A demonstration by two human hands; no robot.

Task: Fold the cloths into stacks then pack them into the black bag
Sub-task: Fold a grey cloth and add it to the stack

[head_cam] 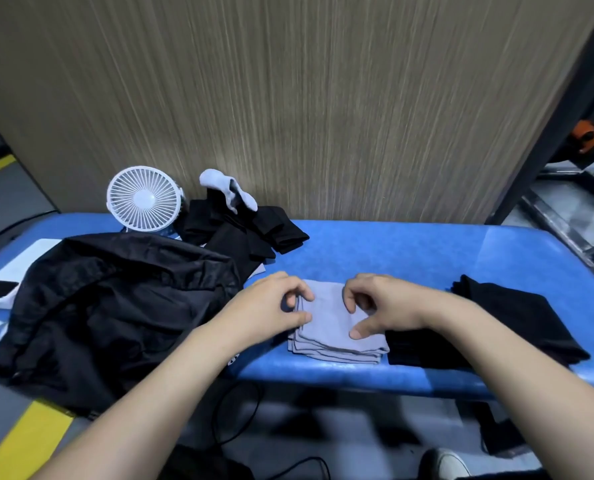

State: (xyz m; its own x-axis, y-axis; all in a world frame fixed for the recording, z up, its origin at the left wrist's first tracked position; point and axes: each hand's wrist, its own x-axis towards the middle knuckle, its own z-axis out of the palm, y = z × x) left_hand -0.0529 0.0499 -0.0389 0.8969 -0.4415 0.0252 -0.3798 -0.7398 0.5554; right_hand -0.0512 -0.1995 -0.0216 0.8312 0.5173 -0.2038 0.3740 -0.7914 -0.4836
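Blue table (409, 251), wood-grain wall (288, 98) behind — grey cloth stack (330, 327) lengthwise toward viewer; left hand (271, 303) pinches its edge, right hand (378, 303) presses with curled fingers.

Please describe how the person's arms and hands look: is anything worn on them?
Both forearms are bare up to the frame edge, with no sleeves visible. The left hand and right hand wear no gloves, rings, watch or bracelet that can be seen. The fingernails look short and unpainted.

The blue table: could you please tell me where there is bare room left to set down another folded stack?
The blue table is bare behind the grey folded stack and the black folded stack, up to the wood panel. The left is crowded: the black bag, the white fan and the unfolded cloths.
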